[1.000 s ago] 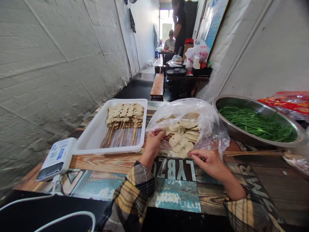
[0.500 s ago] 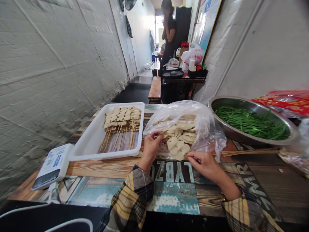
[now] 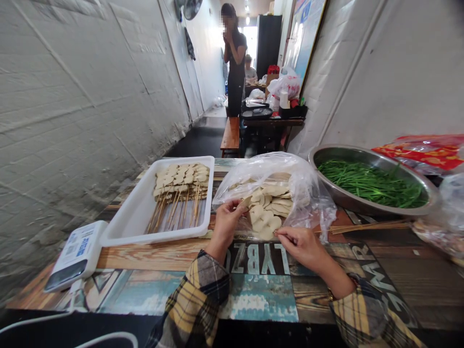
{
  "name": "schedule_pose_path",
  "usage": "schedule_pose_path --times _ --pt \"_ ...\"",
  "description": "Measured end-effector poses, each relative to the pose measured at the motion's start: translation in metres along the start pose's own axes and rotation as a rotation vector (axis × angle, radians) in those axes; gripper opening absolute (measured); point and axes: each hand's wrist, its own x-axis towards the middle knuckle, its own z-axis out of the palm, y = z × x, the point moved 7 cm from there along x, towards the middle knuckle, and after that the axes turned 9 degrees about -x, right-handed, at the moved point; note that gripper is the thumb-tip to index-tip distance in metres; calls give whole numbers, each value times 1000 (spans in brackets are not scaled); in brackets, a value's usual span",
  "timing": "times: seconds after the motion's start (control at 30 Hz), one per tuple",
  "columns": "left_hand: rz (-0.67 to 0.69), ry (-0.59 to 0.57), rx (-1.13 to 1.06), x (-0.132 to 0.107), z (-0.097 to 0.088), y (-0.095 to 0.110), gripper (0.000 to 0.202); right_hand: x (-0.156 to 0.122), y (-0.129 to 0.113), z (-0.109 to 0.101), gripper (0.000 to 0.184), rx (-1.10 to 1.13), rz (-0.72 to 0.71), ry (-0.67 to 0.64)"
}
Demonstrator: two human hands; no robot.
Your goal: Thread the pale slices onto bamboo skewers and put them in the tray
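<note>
My left hand [image 3: 225,223] pinches a thin pale slice [image 3: 247,201] by its edge, at the left side of an open clear plastic bag [image 3: 268,163]. More pale round slices [image 3: 279,198] lie heaped inside the bag. My right hand [image 3: 302,245] is closed in a pinch on the near end of a skewer, mostly hidden by the fingers. A short row of overlapping slices [image 3: 266,221] sits on that skewer, in front of the heap. Finished skewers of slices [image 3: 181,180] are stacked in a white tray [image 3: 125,236] to the left, sticks towards me.
Bare bamboo skewers [image 3: 366,226] lie right of the bag. Behind them stands a steel bowl [image 3: 369,211] of cut green stalks, beside a red plastic package [image 3: 424,151]. A white scale-like device [image 3: 78,253] with a cable sits at left. Beyond the table are a bench [image 3: 230,134] and a standing person [image 3: 235,58].
My view has shifted slightly, and both hands keep nearly the same pose. The standing person appears further left, and a seated person shows more clearly behind.
</note>
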Motion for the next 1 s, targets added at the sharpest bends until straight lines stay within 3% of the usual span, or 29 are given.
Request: schedule_pose_path --times 0.27,0.43,1.0 --pt "-124 74 -267 -2 -4 -9 41 -4 4 -1 23 -2 -33 33" --pt "-142 43 -333 -4 -1 -6 40 -5 8 -1 24 5 -55 32" --pt "-102 28 -275 -2 -4 -7 23 -6 14 -4 22 9 -111 50"
